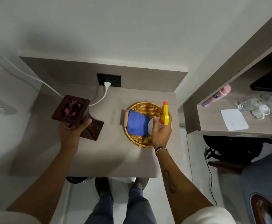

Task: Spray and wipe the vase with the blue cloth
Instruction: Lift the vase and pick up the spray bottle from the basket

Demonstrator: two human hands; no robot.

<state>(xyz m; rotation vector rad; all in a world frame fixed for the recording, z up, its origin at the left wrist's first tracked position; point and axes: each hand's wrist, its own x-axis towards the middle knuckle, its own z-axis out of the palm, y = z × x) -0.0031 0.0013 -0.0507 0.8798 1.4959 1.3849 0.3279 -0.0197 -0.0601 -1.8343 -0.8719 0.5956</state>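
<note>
A dark brown square vase (70,109) with pink dried flowers inside stands on the left of the grey table. My left hand (74,129) is wrapped around its narrow neck, below the rim. A folded blue cloth (136,124) lies in a round wicker basket (144,106) on the right of the table. A white spray bottle with a yellow and orange trigger head (165,114) stands upright at the basket's right side. My right hand (161,131) grips the bottle's body, which is mostly hidden by my fingers.
A black wall socket (109,80) with a white plug and cable (99,99) sits behind the vase. To the right, a lower shelf (212,125) holds a pink spray can (216,96), a white cloth (233,119), glasses and a mug. A black bag (232,149) lies under it.
</note>
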